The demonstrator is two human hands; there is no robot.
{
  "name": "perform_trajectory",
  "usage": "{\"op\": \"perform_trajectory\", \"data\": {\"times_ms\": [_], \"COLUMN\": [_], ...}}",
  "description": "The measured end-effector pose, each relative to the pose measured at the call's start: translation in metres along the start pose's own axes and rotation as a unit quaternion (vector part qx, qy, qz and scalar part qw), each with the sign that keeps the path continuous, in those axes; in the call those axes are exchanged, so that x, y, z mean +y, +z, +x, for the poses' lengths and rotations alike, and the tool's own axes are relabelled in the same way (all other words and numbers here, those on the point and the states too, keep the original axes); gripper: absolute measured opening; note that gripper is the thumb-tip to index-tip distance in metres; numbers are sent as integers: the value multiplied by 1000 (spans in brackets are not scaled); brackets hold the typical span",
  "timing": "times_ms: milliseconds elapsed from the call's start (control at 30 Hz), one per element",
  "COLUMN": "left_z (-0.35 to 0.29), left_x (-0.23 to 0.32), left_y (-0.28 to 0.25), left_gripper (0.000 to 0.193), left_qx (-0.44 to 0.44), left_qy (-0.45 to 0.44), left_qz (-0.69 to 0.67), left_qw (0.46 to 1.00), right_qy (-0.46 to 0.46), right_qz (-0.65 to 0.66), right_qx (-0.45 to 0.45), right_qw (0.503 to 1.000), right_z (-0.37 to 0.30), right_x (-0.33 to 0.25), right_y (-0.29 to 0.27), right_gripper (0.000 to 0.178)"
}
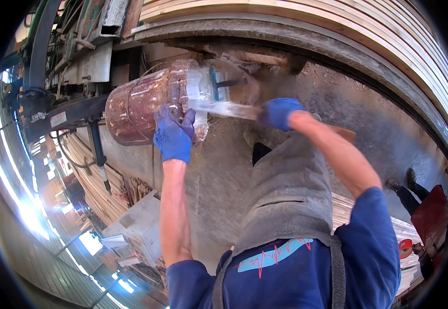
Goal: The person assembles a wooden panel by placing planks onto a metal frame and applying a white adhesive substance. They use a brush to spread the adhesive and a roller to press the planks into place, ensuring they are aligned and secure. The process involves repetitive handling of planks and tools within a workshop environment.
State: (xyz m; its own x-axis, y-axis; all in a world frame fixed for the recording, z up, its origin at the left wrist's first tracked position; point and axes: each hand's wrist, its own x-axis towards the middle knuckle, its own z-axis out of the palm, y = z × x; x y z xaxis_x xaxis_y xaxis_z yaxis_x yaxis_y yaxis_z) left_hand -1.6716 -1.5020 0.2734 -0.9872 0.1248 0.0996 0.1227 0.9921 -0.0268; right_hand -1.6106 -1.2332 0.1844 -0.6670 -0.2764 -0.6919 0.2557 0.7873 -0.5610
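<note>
Where the left hand (174,135) rests, the bucket (136,108) is maroon; it's speckled.

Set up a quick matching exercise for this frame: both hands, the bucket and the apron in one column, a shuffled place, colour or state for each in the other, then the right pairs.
Things:
1. Bucket
2. Left hand
3. Right hand
4. Apron

Descriptions:
A. Closed around the end of a pale flat tool
B. Grey, worn over a dark blue shirt
C. Reddish-brown and spattered
D. Gloved in blue, against the bucket's outside

Right pairs: 1-C, 2-D, 3-A, 4-B
</note>
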Motion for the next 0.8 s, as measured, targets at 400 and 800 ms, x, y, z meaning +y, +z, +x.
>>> {"op": "perform_trajectory", "data": {"times_ms": [400,800], "left_z": [2,1], "left_x": [4,1], "left_y": [-15,-8], "left_gripper": [72,65], "left_qx": [-50,-15], "left_qy": [-22,-14], "left_qz": [-17,-55], "left_qw": [998,998], "right_qy": [-57,68], "right_qz": [52,43], "right_qx": [128,-19], "right_qw": [989,997], "right_z": [-68,-44], "right_x": [28,88], "right_y": [18,6], "right_gripper": [40,43]}}
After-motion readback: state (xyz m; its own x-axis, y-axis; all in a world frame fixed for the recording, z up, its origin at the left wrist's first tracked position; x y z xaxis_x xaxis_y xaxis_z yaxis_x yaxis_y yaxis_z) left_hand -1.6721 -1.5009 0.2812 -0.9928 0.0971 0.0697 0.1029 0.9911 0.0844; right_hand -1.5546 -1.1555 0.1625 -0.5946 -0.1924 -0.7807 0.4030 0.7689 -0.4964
